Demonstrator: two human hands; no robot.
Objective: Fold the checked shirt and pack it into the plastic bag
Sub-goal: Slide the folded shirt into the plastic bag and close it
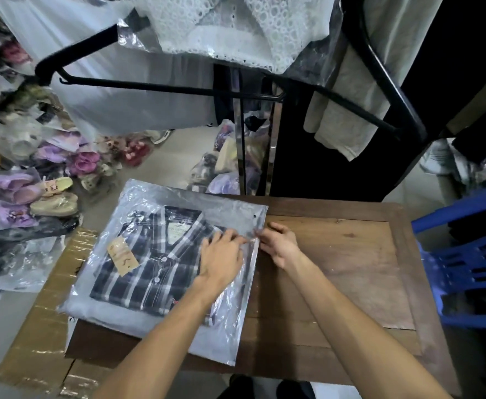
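Note:
The folded checked shirt (pixel 146 263), dark with white lines, lies inside the clear plastic bag (pixel 138 197) on the left half of the wooden table (pixel 351 269). A tan paper tag (pixel 122 256) rests on the shirt's chest. My left hand (pixel 221 259) lies flat on the bag over the shirt's right side, fingers reaching the bag's right edge. My right hand (pixel 279 243) pinches that edge near a small hole in the flap, fingertips close to those of the left hand.
A cardboard box (pixel 34 341) stands against the table's left side under the bag's overhang. Bagged shoes (pixel 54 194) are heaped on the floor at left. A blue plastic chair (pixel 472 263) is at right. Black hangers (pixel 161 87) with white garments hang overhead.

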